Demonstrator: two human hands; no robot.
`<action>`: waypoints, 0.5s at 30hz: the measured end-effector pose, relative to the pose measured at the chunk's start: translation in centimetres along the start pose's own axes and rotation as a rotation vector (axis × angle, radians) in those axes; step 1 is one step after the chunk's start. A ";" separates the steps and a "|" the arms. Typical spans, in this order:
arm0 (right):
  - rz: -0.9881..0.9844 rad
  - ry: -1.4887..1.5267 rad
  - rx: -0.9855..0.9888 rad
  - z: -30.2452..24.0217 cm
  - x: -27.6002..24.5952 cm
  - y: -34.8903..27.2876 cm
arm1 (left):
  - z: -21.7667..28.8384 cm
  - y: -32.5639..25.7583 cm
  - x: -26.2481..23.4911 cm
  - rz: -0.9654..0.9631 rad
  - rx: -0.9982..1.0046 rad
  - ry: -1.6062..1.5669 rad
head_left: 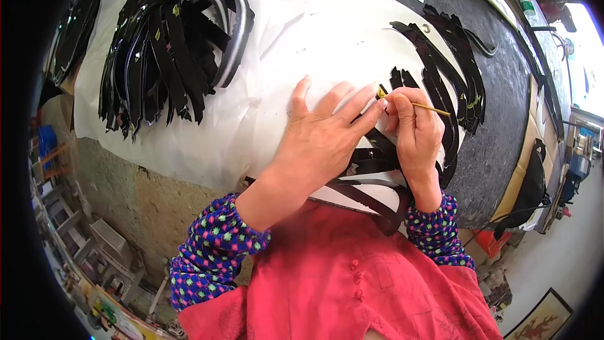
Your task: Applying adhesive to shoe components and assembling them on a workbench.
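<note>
Strip (379,140): on the sheet (277,56) covering the bench (481,170), toward the sheet's right edge; yellow patch (381,93) at its end.
Left hand (321,132): palm down, fingers fanned wide, nearest fingertips beside the patch; thumb hidden.
Right hand (415,129): pinches a stick (434,110), tip end at the patch.
Pile (167,44): black strips, sheet's far left corner.
Technique: in my judgement, press the strip flat close to its end; steer the stick from low down, lightly.

Strip bundle (165,56) left on the sheet (327,25), loose strips (470,85) right.
</note>
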State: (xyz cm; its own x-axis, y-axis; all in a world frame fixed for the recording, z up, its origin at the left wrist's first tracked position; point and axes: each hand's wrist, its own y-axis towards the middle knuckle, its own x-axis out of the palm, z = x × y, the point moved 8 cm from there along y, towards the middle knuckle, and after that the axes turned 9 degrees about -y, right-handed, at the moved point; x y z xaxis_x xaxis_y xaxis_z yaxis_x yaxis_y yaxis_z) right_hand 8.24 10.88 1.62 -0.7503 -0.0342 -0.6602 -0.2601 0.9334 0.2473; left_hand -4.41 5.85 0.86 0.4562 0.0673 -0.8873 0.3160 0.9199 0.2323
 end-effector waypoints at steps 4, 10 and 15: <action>0.013 0.009 0.023 0.3 0.2 0.2 | -0.2 0.0 0.1 0.004 -0.006 -0.004; 0.007 0.061 0.056 0.5 0.1 0.1 | 0.0 0.1 -0.1 0.009 -0.001 0.000; 0.040 0.164 0.155 0.9 -1.1 -0.2 | 0.0 0.1 0.0 0.015 -0.001 0.001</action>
State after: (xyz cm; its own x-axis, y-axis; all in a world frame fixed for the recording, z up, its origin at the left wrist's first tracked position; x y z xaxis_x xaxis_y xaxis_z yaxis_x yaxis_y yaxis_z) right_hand 9.66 11.08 1.61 -0.8502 -0.0417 -0.5248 -0.1410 0.9785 0.1507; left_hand -4.38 5.91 0.84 0.4600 0.0819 -0.8842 0.3077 0.9193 0.2452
